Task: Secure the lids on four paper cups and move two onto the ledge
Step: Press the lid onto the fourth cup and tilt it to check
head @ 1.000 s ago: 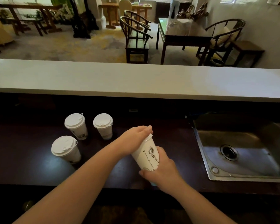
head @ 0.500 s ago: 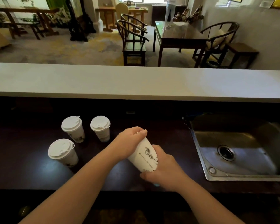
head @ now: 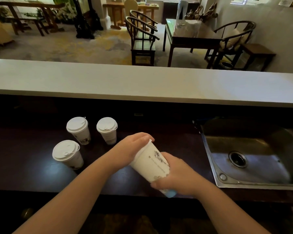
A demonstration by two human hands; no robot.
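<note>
A white printed paper cup (head: pixel 150 163) is held tilted to the left above the dark counter (head: pixel 24 169). My right hand (head: pixel 178 178) grips its lower body. My left hand (head: pixel 132 149) is cupped over its top, covering the lid, of which only a thin white edge shows. Three more lidded cups stand upright on the counter to the left: a near one (head: pixel 67 154), a far-left one (head: pixel 78 130) and a far-right one (head: pixel 107 130). The pale ledge (head: pixel 142 83) runs across behind them, bare.
A steel sink (head: pixel 254 156) is sunk into the counter at the right. Beyond the ledge lies a room with wooden chairs (head: pixel 142 41), a dark table (head: pixel 189 38) and a person standing far back.
Both hands and the tilted cup stay in nearly the same place. The view has shifted slightly; the three standing cups have not moved.
</note>
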